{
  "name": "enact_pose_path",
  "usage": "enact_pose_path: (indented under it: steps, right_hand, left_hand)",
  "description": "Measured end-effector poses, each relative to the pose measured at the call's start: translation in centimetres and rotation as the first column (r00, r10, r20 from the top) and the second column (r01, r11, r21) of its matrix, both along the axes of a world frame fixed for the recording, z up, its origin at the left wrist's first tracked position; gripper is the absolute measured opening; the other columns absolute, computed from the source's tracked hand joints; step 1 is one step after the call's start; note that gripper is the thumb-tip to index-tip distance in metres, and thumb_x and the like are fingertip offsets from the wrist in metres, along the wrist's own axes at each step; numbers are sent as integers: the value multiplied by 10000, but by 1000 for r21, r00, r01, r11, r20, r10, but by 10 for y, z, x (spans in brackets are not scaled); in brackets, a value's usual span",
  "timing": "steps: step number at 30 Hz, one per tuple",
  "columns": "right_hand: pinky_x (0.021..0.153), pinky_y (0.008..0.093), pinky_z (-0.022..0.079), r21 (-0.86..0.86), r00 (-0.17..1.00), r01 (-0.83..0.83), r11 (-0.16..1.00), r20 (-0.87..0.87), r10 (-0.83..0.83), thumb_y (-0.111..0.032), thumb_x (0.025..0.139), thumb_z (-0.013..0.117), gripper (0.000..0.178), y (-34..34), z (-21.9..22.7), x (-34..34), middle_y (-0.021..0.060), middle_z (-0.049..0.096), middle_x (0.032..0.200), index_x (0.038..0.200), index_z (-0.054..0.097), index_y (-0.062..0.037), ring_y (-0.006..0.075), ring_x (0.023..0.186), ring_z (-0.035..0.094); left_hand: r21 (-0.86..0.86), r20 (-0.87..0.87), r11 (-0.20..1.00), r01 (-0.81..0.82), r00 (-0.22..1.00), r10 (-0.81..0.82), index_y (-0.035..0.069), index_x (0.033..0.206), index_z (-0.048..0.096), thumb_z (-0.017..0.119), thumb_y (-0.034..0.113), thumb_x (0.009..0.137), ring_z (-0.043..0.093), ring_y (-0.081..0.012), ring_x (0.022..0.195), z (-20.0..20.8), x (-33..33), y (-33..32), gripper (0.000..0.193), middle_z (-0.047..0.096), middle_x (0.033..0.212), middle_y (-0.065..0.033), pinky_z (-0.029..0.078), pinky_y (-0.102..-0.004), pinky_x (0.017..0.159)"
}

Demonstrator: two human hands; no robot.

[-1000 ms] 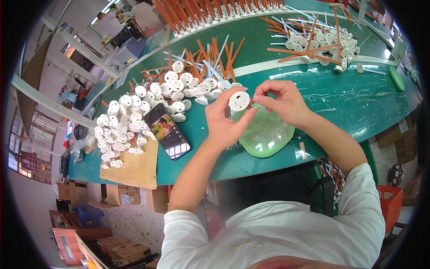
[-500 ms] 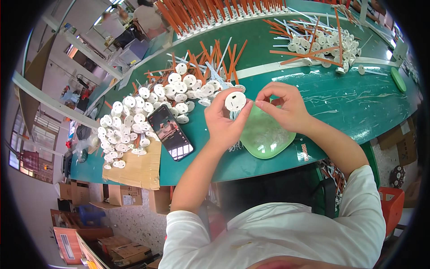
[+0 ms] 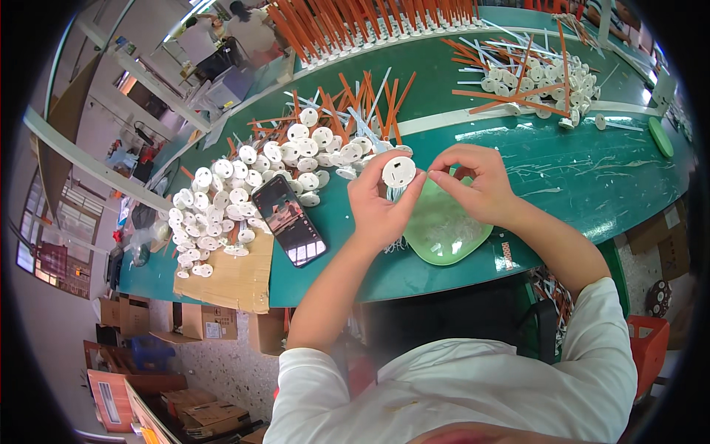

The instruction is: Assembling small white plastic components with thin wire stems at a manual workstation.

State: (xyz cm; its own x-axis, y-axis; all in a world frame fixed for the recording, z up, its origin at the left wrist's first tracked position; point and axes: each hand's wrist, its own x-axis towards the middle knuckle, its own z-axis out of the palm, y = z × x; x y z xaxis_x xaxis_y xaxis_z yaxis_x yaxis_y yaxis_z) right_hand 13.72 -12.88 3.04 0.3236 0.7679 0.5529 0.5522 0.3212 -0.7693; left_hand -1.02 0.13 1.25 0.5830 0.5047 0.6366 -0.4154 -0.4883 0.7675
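Note:
Between the thumb and fingers of my left hand is a round white disc with small dark slots, its face turned up toward me. Thin pale strands hang beneath it. My right hand pinches with thumb and index finger just beside the disc's right edge; whatever lies in that pinch is too small to make out. Below both hands rests a light green plastic dish with small clear bits inside. A pile of similar white discs, many with orange or pale strips attached, spreads to the left.
A black phone lies by the pile, near a cardboard sheet at the table's left edge. Rows of upright orange strips line the far side. Another heap of discs and strips sits far right, near a green lid.
The whole view has shifted slightly, moving the scene a little right and down. My hands keep nearly the same pose, with the fingertips still close beside the disc.

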Motion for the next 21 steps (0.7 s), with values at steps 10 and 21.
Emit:
enact_pose_path:
  steps: [10, 21]
  right_hand:
    - [624, 253, 511, 19, 996, 73, 997, 59, -74, -88, 886, 721, 86, 3, 0, 1, 46, 718, 905, 942, 724, -23, 129, 796, 668]
    - [667, 248, 522, -97, 995, 10, 995, -93, -19, -116, 904, 715, 115, -2, 3, 1, 41, 729, 936, 982, 750, -39, 105, 858, 674]
  left_hand:
    - [-49, 21, 998, -40, 999, 41, -12, 1143, 640, 780, -13, 834, 632, -114, 965, 1, 3, 4, 339, 673, 1059, -66, 500, -278, 874]
    - [-142, 11, 990, 9, 1000, -8, -5, 1175, 612, 763, -54, 841, 658, -127, 970, 2, 1, 2, 370, 680, 1046, -67, 493, -283, 890]
